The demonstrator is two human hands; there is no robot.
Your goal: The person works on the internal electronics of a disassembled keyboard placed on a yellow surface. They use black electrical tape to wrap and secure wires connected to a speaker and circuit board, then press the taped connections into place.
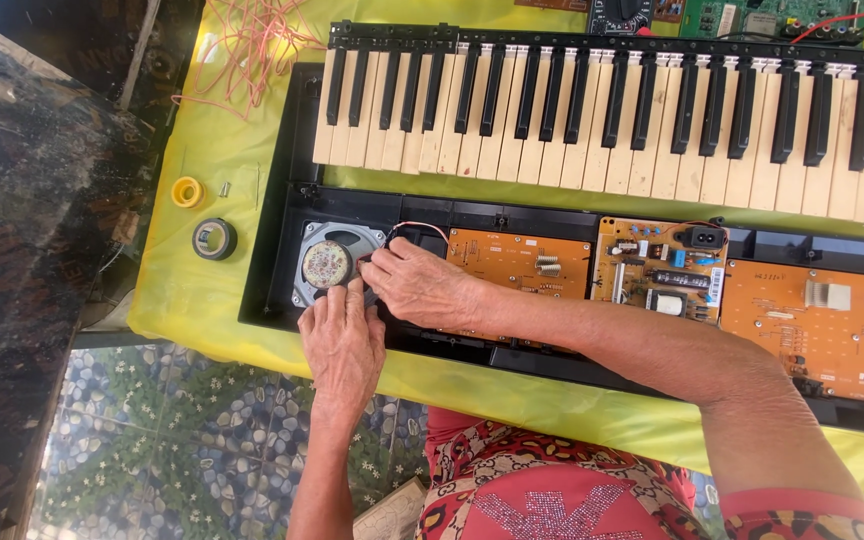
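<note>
Head view: the keyboard case [282, 250] lies opened on the yellow-covered bench [202, 290], the key bed [592, 110] lifted out beyond it and the circuit boards [652, 280] bared. Both hands work at the round speaker [327, 263]. The left hand [344, 340] rests flat, fingers together, on its near edge. The right hand [417, 285] pinches the thin wire [422, 226] just right of the speaker, which sits seated in its corner; wiring looks unfinished and the case unclosed.

Single head-worn view, looking steeply down, close over yellow-covered table [202, 300], opened keyboard case [282, 300] filling frame
</note>
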